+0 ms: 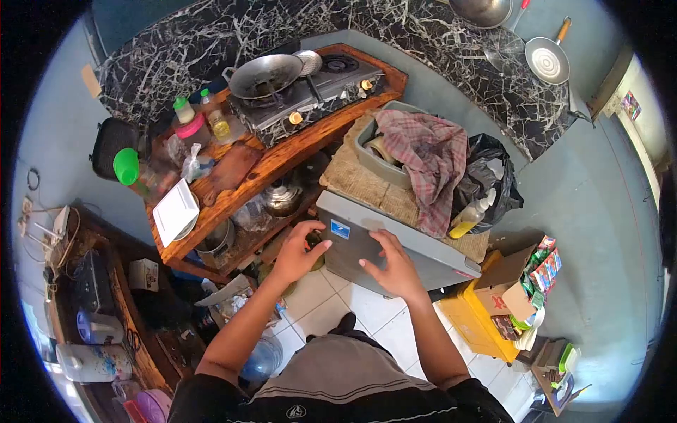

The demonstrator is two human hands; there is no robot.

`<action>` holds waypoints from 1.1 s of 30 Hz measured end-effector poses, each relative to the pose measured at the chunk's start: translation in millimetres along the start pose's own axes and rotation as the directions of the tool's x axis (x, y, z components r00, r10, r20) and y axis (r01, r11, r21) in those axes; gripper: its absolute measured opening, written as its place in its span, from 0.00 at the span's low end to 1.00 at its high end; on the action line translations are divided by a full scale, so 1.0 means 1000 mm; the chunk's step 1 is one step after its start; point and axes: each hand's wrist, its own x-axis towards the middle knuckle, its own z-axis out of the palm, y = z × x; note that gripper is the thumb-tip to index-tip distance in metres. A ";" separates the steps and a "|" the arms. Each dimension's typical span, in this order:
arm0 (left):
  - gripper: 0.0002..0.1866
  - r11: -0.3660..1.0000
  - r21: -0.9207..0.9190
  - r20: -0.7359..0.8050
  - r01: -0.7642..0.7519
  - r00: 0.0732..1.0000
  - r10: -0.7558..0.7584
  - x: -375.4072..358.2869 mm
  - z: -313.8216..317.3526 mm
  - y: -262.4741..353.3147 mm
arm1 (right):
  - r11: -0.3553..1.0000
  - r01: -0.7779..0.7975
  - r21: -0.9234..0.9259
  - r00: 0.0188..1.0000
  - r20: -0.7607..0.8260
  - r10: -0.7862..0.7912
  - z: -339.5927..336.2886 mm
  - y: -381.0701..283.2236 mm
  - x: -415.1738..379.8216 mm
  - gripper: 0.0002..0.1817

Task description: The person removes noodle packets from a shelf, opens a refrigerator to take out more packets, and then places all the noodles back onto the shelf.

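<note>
A: In the head view, your left hand (pixel 301 254) is loosely spread, fingers curved and thumb held wide, with nothing in it.

B: Your right hand (pixel 395 262) matches it: empty, fingers parted, thumb pointing back toward the other one. You have a clear gap between the two.

A: What is nearest to you?

B: The grey cabinet (pixel 347 266), standing on the tiled floor (pixel 310 290) just past your fingers. Its blue sticker (pixel 340 229) shows between your hands, close to your left fingertips. Whether you are touching the cabinet, I cannot tell.

A: And on top of it?

B: You have a brown covering (pixel 347 173) there, carrying a grey tub (pixel 391 176). A checked cloth (pixel 431 151) drapes out over the tub's side, with a black plastic bag (pixel 506 189) beside it and a bottle of yellow liquid (pixel 469 220) near the edge.

A: To your left?

B: A wooden counter (pixel 282 156) with a stove (pixel 317 92), a wok (pixel 264 76) on that, and a white tray (pixel 176 213) near the counter's end.

A: On your right?

B: A yellow crate (pixel 465 328) with an open cardboard box (pixel 499 282).
</note>
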 end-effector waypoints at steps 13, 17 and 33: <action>0.38 0.719 0.619 0.114 -0.316 0.942 0.317 0.076 0.034 -0.028 | 0.964 0.014 -0.267 1.000 0.031 -0.005 0.023 0.021 0.056 0.39; 0.39 0.715 0.594 0.159 -0.369 0.925 0.345 0.090 0.033 -0.033 | 0.940 -0.009 -0.340 0.999 -0.034 -0.003 0.032 0.027 0.062 0.39; 0.36 0.723 0.492 0.261 -0.485 0.874 0.409 0.109 0.017 -0.051 | 0.799 -0.401 -0.448 0.877 -0.439 0.194 0.076 -0.009 0.069 0.36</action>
